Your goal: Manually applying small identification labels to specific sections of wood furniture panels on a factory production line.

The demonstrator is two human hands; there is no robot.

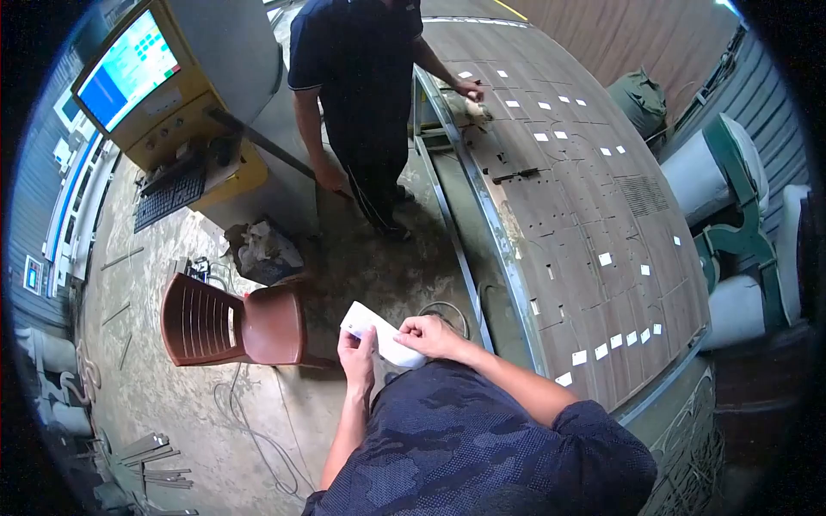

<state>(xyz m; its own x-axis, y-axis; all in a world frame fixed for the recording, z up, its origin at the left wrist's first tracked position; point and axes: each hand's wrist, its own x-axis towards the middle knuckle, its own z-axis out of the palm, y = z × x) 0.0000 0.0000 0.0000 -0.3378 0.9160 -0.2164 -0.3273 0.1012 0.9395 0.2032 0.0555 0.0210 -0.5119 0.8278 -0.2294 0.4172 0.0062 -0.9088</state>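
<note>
Holding a flat white rectangular paper-like piece (pixel 389 340) between the left hand (pixel 357 353) and the right hand (pixel 433 336), tilted a bit, right in front of a dark blue patterned shirt (pixel 482 439). Gripping its left edge with the left hand, thumb pressed on top. Pinching the upper right edge with the right hand, fingers curled in. Can't tell if single sheet or stack, tbh. Held up over the concrete floor (pixel 249 413), not above the table, just left of it.

Over to the right, can see a long metal-edged table (pixel 517 284) loaded with brown wood-grain boards (pixel 575 236), dotted with small white rectangular labels (pixel 605 259), plus a slim black tool (pixel 516 175) lying near the left edge. Up top, can spot a co-worker in dark clothes (pixel 366 95) reaching one hand (pixel 470 91) over the boards. Off to the left, got a reddish-brown slatted plastic chair (pixel 274 327), and behind that a yellow-and-grey console (pixel 163 112) with a lit screen (pixel 129 67) and black keyboard (pixel 169 203).
</note>
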